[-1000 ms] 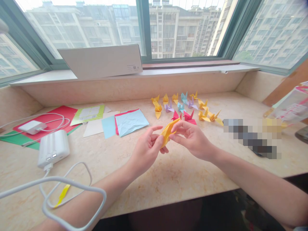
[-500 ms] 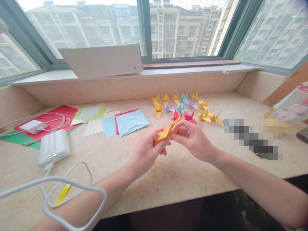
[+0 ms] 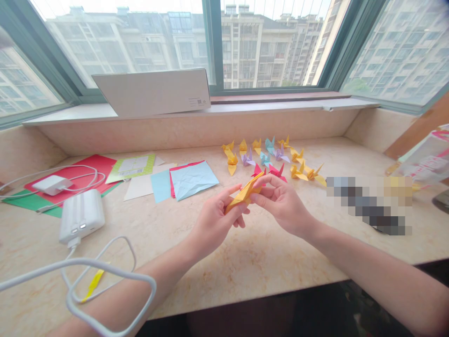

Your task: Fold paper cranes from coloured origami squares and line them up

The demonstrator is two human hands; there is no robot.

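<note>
Both hands hold one folded piece of yellow origami paper (image 3: 244, 194) above the marble counter (image 3: 245, 252). My left hand (image 3: 213, 222) pinches its lower left end between thumb and fingers. My right hand (image 3: 282, 201) pinches its upper right part. The piece is long, narrow and pointed, slanting up to the right. Just behind the hands stands a group of several finished paper cranes (image 3: 271, 157) in yellow, blue, purple and red.
Flat coloured paper sheets (image 3: 191, 178) lie at centre left, with red and green sheets (image 3: 80, 171) further left. A white power bank (image 3: 82, 216), a white charger (image 3: 52, 184) and looping white cables (image 3: 105, 276) occupy the left. A white box (image 3: 154, 91) leans on the windowsill.
The yellow piece has tilted from steep to a flatter slant, and my left fingers have closed around its lower end. The view has shifted slightly.
</note>
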